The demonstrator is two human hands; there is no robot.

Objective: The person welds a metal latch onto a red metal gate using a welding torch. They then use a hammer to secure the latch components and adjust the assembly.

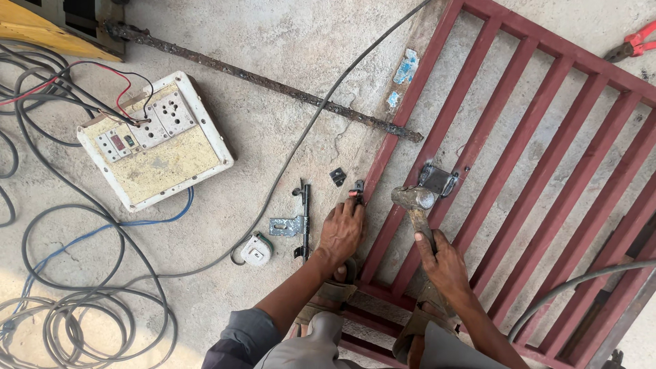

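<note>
- Right hand (444,263) clamped on the handle of a hammer (414,200), head resting by a dark latch plate (437,180) on the red metal gate (547,171).
- Left hand (341,229) pressed against the gate's outer bar, fingertips pinching a small dark fitting (357,192).
- Gate lying flat on the concrete floor (287,41).
- Cream switch box (156,139) left of the hands, holding sockets and switches, wires plugged in.
- Slide bolt (298,222) and round white tape measure (257,249) beside the left hand.
- Torn blue label scraps (407,67) near the gate's corner.
</note>
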